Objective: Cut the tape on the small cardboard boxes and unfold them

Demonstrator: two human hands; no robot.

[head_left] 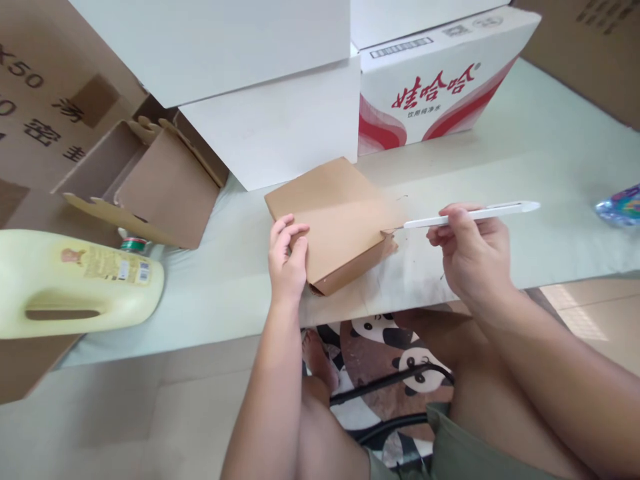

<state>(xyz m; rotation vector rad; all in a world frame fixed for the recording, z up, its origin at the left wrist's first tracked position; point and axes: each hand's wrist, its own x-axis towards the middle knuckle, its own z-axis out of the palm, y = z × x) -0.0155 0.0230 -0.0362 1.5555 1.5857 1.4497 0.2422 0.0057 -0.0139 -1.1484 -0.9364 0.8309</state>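
A small brown cardboard box (pixel 340 220) lies at an angle on the cloth-covered surface in front of me. My left hand (pixel 289 260) holds the box by its left side, fingers bent over the edge and thumb along the top. My right hand (pixel 473 250) pinches a slim white craft knife (pixel 515 209), which points left. The knife's thin tip is at the box's right front corner, where the cardboard looks torn or cut. I cannot make out whether the tip touches it. Small dark scraps or marks show on the cloth beside that corner.
Large white boxes (pixel 280 127) and a red-and-white carton (pixel 430 93) stand behind. On the left are an open brown carton (pixel 165 180) and a pale yellow jug (pixel 135 293) lying sideways. A plastic bottle (pixel 623 205) lies far right. The pale green cloth (pixel 215 287) ends above my legs.
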